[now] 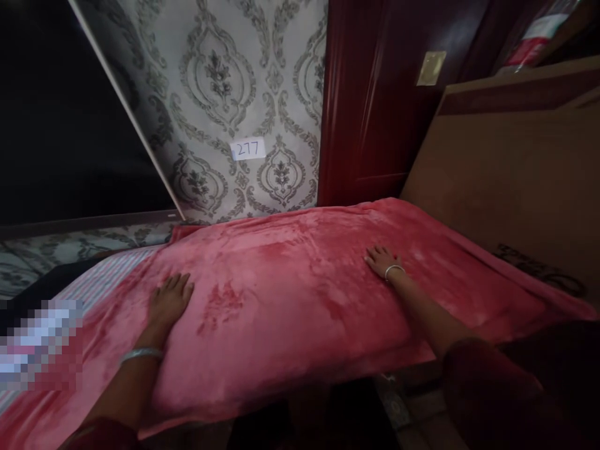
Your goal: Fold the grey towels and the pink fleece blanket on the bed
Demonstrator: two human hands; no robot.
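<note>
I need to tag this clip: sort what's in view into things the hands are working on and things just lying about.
In hand:
left hand, flat on the red blanket
right hand, flat on the same blanket

Lying about:
striped sheet
paper label 277
dark wooden door
brown headboard

pink blanket [290,294] runs off frame bottom-left, covers whatever's under it. pixelated patch [40,344] at left edge, can't tell what it is. both forearms cut by bottom edge. dark window [60,112] cropped top/left. red-white obj [534,37] top right blurred + cropped, unreadable. floor below blanket too dark to read
</note>
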